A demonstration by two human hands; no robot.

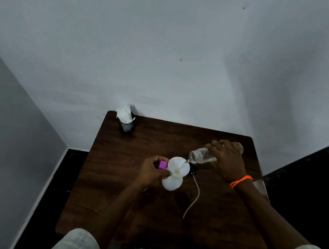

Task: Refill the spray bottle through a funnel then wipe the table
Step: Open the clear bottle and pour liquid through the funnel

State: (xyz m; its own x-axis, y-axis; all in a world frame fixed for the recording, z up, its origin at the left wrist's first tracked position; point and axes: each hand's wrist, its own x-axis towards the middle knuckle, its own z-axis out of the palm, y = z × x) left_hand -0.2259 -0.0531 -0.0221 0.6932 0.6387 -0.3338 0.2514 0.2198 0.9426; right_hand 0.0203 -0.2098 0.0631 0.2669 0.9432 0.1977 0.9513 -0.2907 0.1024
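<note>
The white spray bottle [171,183] stands upright near the middle of the dark wooden desk [112,189], with a white funnel [178,166] seated in its neck. The left hand [152,171] curls its fingers round the bottle's neck just under the funnel, steadying it. Beside that hand, touching the funnel's rim, lies a purple cap [163,164].

The right hand [226,161], an orange thread band [241,181] on its wrist, grips a clear plastic bottle [203,155] tipped nearly level, its open mouth just over the funnel's right edge; a thin stream of water [186,161] runs from it into the funnel.

Behind the funnel lies the black spray head [193,169], its pale dip tube [193,196] trailing toward the near edge of the desk. In the far left corner stands a black mesh holder [127,125] stuffed with white tissue [123,113].
</note>
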